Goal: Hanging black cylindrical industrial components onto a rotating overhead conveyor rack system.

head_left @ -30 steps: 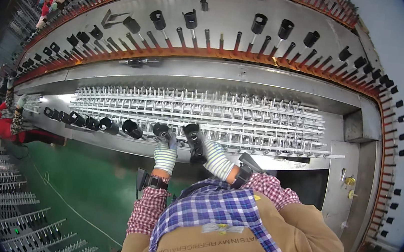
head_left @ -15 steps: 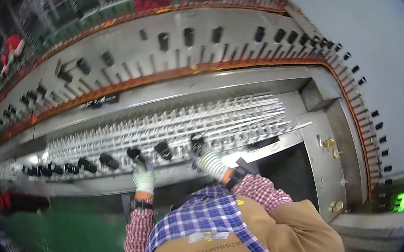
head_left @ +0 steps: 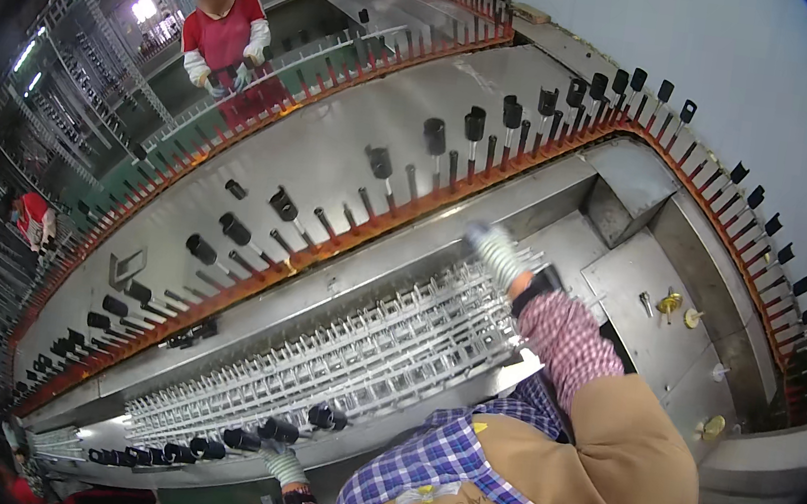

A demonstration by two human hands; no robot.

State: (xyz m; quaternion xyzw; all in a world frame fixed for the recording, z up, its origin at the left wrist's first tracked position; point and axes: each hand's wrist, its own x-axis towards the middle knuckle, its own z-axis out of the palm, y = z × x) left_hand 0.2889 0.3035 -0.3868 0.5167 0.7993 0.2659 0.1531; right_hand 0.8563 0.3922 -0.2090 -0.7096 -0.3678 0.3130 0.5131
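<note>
Row of black cups [head_left: 208,449] along near edge of silvery metal racks [head_left: 342,345]; left hand [head_left: 281,463] at one cup, grip unclear from here; right hand [head_left: 493,246] blurred by racks' right end, can't tell if holding anything; recessed steel desk [head_left: 613,268] beneath; beyond, orange rail [head_left: 291,264] bearing black-topped pegs; farther off, co-worker in red [head_left: 220,36]

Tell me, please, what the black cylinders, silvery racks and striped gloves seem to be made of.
Black cylinders: plastic or coated metal; their dull black leaves this open. Silvery racks: probably bare metal, glinting brightly. Striped gloves: likely matte knit fabric, snug at the wrists.
</note>
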